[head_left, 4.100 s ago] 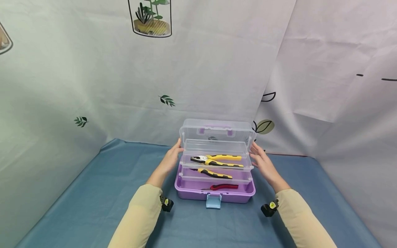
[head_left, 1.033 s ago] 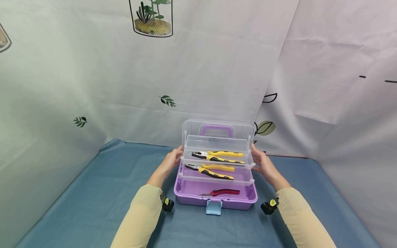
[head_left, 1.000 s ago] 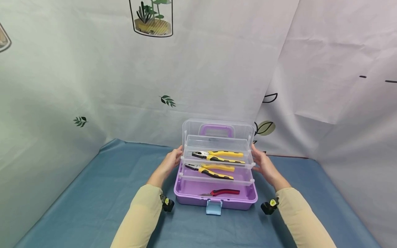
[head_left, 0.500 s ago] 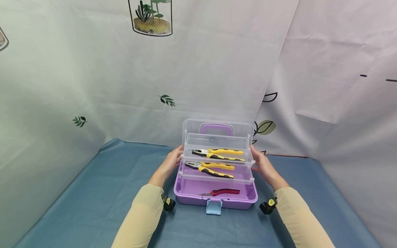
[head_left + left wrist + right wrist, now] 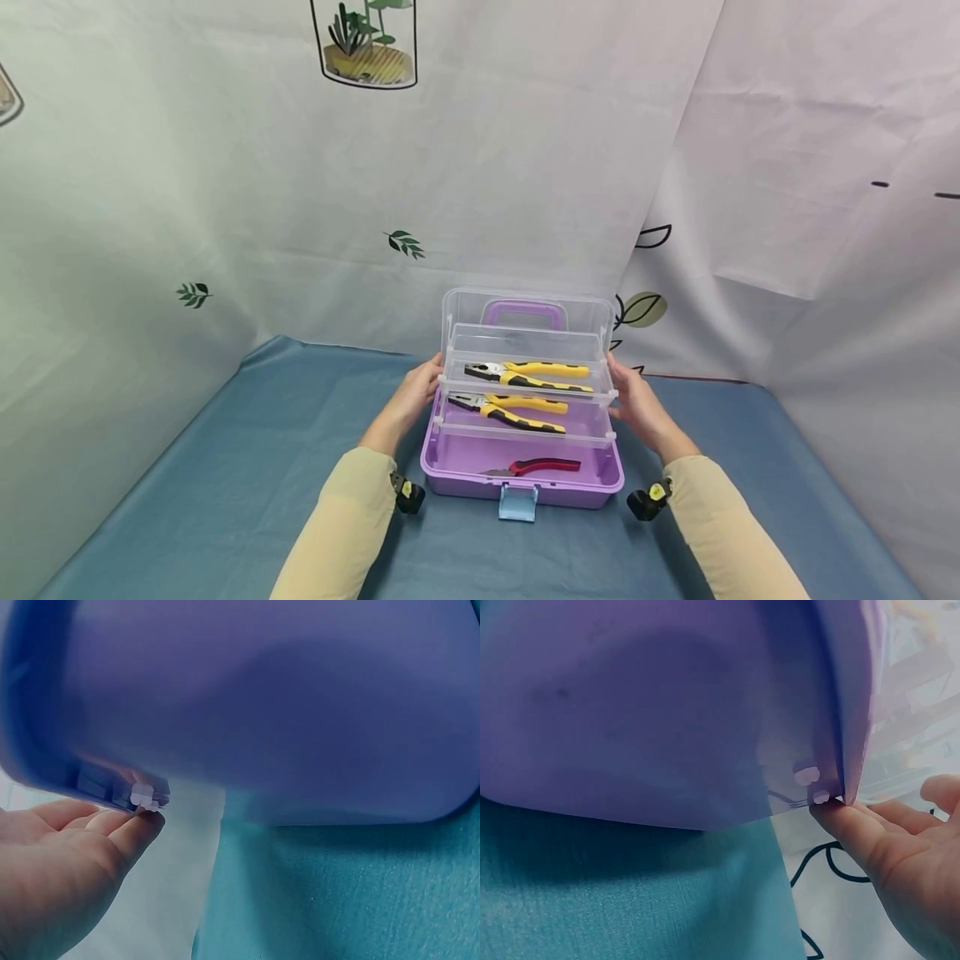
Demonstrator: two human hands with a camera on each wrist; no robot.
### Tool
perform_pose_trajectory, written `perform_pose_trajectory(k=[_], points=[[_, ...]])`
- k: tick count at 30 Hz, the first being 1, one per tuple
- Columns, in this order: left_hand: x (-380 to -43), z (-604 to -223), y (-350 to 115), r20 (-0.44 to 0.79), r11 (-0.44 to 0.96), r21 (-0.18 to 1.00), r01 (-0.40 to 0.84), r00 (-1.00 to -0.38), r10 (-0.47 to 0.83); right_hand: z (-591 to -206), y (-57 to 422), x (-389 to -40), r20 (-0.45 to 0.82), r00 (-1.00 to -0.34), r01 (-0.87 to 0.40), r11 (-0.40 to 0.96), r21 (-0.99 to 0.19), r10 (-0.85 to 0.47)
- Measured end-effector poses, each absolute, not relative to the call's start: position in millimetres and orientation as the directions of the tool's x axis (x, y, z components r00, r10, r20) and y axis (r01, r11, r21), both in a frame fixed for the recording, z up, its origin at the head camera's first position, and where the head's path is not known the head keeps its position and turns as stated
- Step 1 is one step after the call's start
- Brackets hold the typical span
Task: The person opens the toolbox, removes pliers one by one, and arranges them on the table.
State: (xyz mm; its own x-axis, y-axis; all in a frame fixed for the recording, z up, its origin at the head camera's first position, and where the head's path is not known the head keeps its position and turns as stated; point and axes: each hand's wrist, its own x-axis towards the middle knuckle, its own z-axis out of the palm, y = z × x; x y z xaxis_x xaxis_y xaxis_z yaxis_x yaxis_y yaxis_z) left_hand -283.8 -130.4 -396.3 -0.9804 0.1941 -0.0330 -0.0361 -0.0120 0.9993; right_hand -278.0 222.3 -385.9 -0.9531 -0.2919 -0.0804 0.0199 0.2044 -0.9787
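A purple toolbox stands open on the cloth in the head view, its clear lid upright at the back. Two clear trays rise in steps above the base. Yellow-black pliers lie in the upper tray, and a second pair of yellow-black pliers in the lower one. Red-handled pliers lie in the purple base. My left hand is at the box's left rear, extended fingertips touching near the hinge in the left wrist view. My right hand mirrors it, fingertips touching the right rear hinge corner.
A blue cloth covers the table around the box. A pale printed curtain hangs close behind the lid and along both sides. A light blue latch hangs down at the box's front.
Compared with about four seconds ago, the lid has tilted further back and the trays are spread wider. The box's front sits slightly nearer. Over the last second almost nothing moves.
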Motion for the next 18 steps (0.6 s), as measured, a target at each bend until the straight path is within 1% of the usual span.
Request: perform_pose_trajectory(k=[6, 13, 18], points=[[-281.2, -394.3, -130.1, -0.034, -0.001, 0.999, -0.035, -0.983, 0.179, -384.3, 222.9, -275.4, -0.074, -0.960, 0.014, 0.219, -0.976, -0.268], [-277.7, -394.9, -132.2, -0.044, 0.026, 0.999, -0.040, -0.983, 0.177, -383.8, 224.3, -271.5, -0.063, -0.959, -0.002, 0.230, -0.973, -0.275], [-276.7, -396.1, -132.8, -0.051, 0.031, 0.998, -0.046, -0.982, 0.182, -385.3, 224.2, -271.4, -0.080, -0.958, 0.014, 0.233, -0.972, -0.277]])
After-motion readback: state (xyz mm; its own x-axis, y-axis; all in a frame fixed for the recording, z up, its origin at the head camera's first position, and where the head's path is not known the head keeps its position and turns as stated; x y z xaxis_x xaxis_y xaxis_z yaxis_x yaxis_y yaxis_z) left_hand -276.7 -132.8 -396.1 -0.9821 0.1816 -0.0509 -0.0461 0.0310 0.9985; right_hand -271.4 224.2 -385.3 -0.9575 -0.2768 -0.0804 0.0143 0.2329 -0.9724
